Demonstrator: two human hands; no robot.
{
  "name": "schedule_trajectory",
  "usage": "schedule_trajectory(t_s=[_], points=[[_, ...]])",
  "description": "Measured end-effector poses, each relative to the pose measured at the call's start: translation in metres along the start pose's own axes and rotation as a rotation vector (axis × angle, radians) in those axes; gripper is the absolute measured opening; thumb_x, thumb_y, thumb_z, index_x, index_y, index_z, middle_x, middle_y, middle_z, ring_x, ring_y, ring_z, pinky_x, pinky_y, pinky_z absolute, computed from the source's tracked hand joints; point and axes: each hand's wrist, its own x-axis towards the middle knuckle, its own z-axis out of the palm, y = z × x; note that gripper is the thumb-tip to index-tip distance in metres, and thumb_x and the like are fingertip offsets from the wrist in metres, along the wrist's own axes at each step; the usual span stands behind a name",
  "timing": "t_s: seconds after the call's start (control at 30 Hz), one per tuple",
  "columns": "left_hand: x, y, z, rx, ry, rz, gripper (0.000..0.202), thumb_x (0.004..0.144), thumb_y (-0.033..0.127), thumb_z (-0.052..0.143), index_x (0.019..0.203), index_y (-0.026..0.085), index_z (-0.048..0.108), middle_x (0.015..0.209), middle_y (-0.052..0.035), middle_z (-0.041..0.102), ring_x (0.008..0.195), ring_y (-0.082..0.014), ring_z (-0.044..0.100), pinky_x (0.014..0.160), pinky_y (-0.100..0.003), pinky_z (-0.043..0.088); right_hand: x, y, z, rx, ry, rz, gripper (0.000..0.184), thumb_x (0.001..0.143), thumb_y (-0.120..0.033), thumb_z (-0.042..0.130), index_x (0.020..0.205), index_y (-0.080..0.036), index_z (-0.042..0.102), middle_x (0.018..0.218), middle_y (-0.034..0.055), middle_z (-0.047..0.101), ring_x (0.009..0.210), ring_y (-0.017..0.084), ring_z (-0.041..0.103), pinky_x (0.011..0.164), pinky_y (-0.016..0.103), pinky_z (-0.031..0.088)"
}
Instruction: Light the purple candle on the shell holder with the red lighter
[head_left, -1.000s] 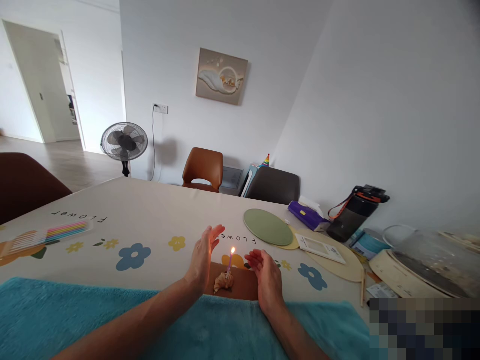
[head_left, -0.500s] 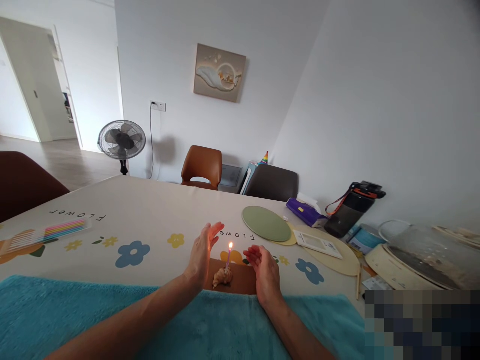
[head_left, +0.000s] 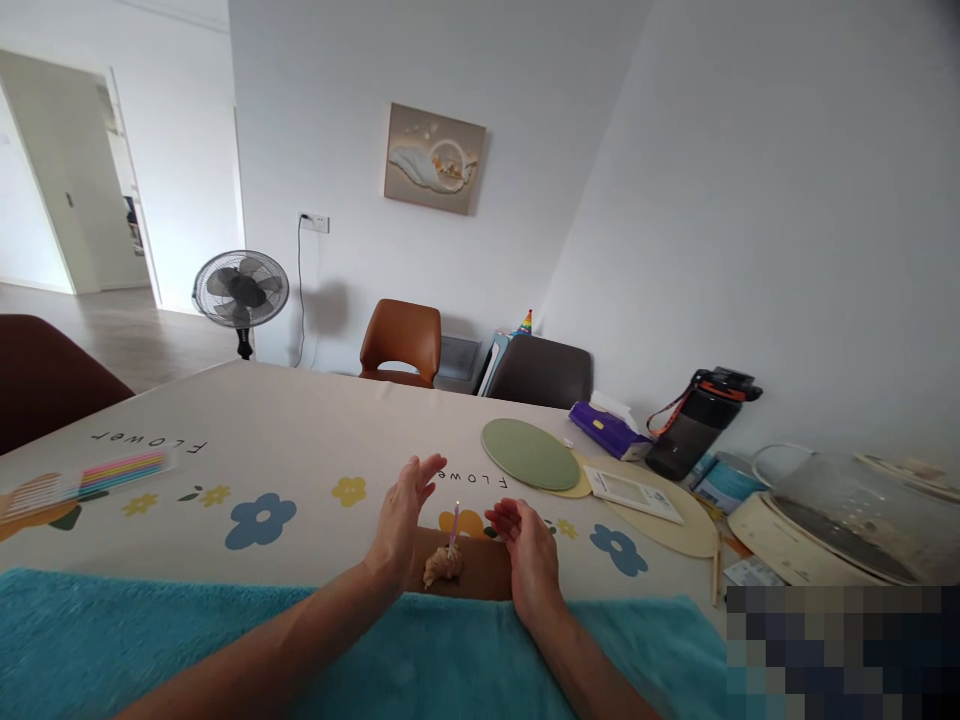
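A small pale pastry [head_left: 442,566] lies on a brown mat [head_left: 484,572] at the near edge of the table. A thin purple candle [head_left: 454,523] stands upright in it, and I see no flame on it. My left hand [head_left: 401,515] stands on edge just left of the pastry, fingers stretched out, holding nothing. My right hand [head_left: 525,545] is cupped on the right side of it, palm toward the candle, fingers slightly curled and apart, also holding nothing. Both forearms rest on a turquoise fluffy cloth [head_left: 150,640].
The table wears a flowered tablecloth [head_left: 300,440]. A pack of coloured candles [head_left: 82,480] lies far left. Right of my hands are a green round mat [head_left: 529,455], a white card [head_left: 634,493], a purple tissue pack [head_left: 604,425], a dark bottle [head_left: 694,425] and a lidded cooker [head_left: 847,510]. Chairs and a fan [head_left: 240,290] stand beyond.
The candle's flame, lit in both earlier frames, is no longer visible. My hands have stayed cupped around the pastry, barely moving.
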Motion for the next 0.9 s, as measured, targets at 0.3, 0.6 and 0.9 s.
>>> schedule_trajectory(t_s=[0.3, 0.6, 0.9], points=[[0.004, -0.002, -0.001, 0.011, -0.001, 0.018, 0.048, 0.089, 0.051, 0.036, 0.11, 0.019, 0.064, 0.127, -0.0085, 0.059, 0.125, -0.0242, 0.047, 0.108, -0.04, 0.031, 0.0, 0.001, -0.001, 0.014, -0.009, -0.013, 0.024, 0.074, -0.038, 0.056, 0.079, -0.015, 0.062, 0.078, 0.0045, 0.067, 0.075, 0.019, 0.066, 0.075, 0.03, 0.051], [0.024, -0.018, -0.027, 0.071, 0.088, -0.025, 0.047, 0.09, 0.047, 0.037, 0.109, 0.012, 0.062, 0.124, -0.0148, 0.06, 0.122, -0.0235, 0.05, 0.105, -0.04, 0.035, 0.007, 0.001, -0.003, 0.031, 0.022, 0.004, 0.026, 0.074, -0.039, 0.055, 0.08, -0.014, 0.061, 0.076, 0.0046, 0.066, 0.075, 0.019, 0.066, 0.073, 0.029, 0.052], [0.024, -0.019, -0.029, 0.07, 0.088, -0.001, 0.045, 0.09, 0.045, 0.036, 0.105, 0.012, 0.062, 0.121, -0.0151, 0.062, 0.118, -0.022, 0.054, 0.102, -0.037, 0.039, 0.009, 0.003, -0.003, 0.058, 0.043, -0.017, 0.025, 0.07, -0.038, 0.058, 0.077, -0.014, 0.06, 0.07, 0.0034, 0.066, 0.069, 0.017, 0.066, 0.068, 0.028, 0.053]])
